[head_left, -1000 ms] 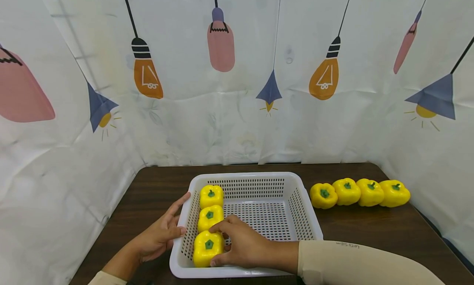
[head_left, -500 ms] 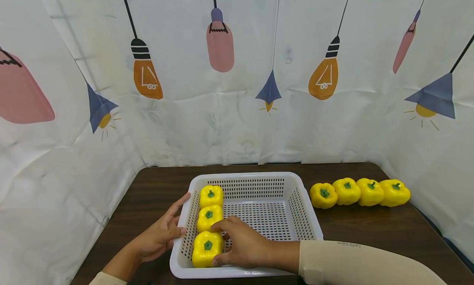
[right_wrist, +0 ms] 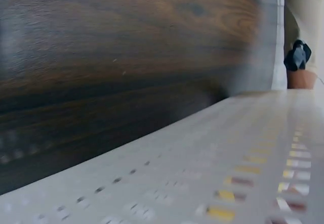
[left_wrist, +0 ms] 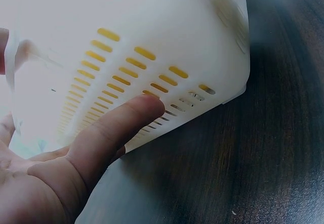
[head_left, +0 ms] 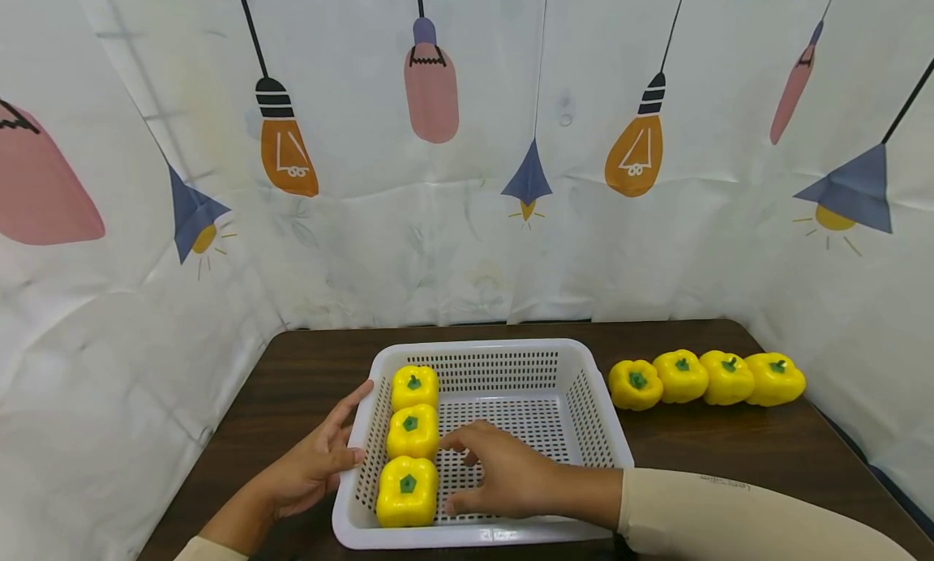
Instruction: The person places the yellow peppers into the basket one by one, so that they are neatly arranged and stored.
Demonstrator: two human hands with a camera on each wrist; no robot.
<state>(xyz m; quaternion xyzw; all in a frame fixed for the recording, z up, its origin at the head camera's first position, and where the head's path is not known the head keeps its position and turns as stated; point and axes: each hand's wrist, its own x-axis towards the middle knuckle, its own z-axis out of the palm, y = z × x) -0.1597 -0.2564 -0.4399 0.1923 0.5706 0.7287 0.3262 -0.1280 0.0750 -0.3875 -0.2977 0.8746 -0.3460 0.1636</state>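
Observation:
Three yellow bell peppers stand in a column along the left wall of a white perforated basket [head_left: 496,537], green stems up: a far one [head_left: 414,387], a middle one [head_left: 413,433] and a near one [head_left: 407,493]. My right hand [head_left: 511,476] hovers inside the basket just right of the near pepper, thumb and fingers apart with nothing between them. Against the basket's outer left side rests my left hand [head_left: 314,464], fingers extended. In the left wrist view its thumb [left_wrist: 121,120] touches the slotted wall [left_wrist: 172,37]. The right wrist view shows no right-hand fingers.
On the dark wooden table [head_left: 321,358], right of the basket, several more yellow bell peppers [head_left: 682,376] sit in a touching row. A white curtain [head_left: 452,253] printed with lamps hangs behind and at both sides.
My right hand has let go of the near pepper and drawn away to the right. That pepper shifted slightly left earlier. The left hand stays at the basket's side.

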